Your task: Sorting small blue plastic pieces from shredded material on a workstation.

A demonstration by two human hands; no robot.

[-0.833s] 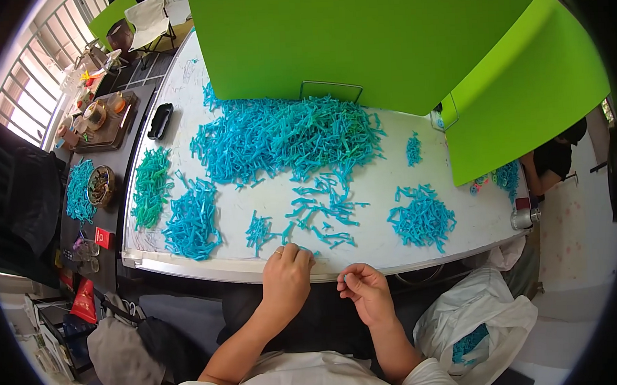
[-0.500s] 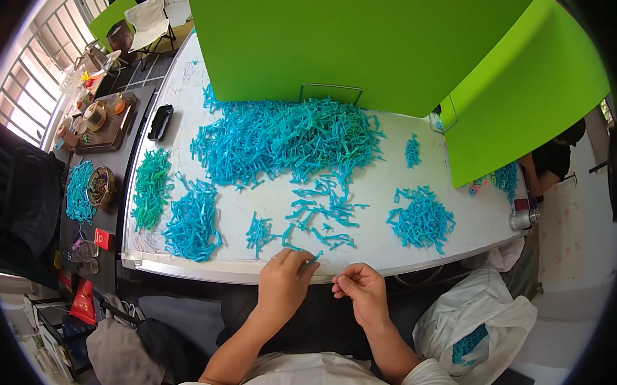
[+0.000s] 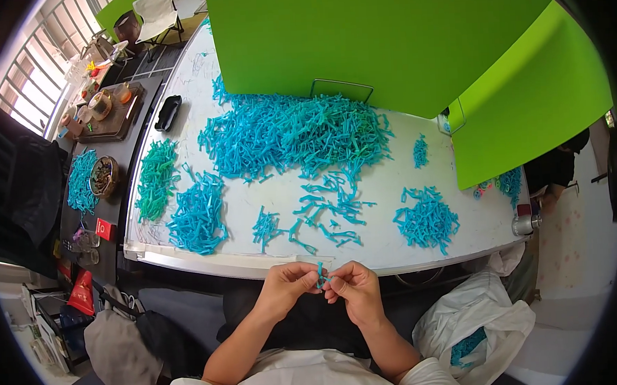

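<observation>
Fingers of the left hand point(image 3: 285, 290) are closed on a small blue piece point(image 3: 320, 269), which is held roughly upright just off the near edge of the white table point(image 3: 379, 244). Its lower end is met by the pinched fingertips of the right hand point(image 3: 357, 292); what is gripped there cannot be told. Along the table's far side a large heap point(image 3: 251, 136) is backed by a green panel point(image 3: 377, 38). Loose pieces point(image 3: 347, 211) are scattered over the table's middle, and a green pile point(image 3: 156, 178) is set by its left edge.
</observation>
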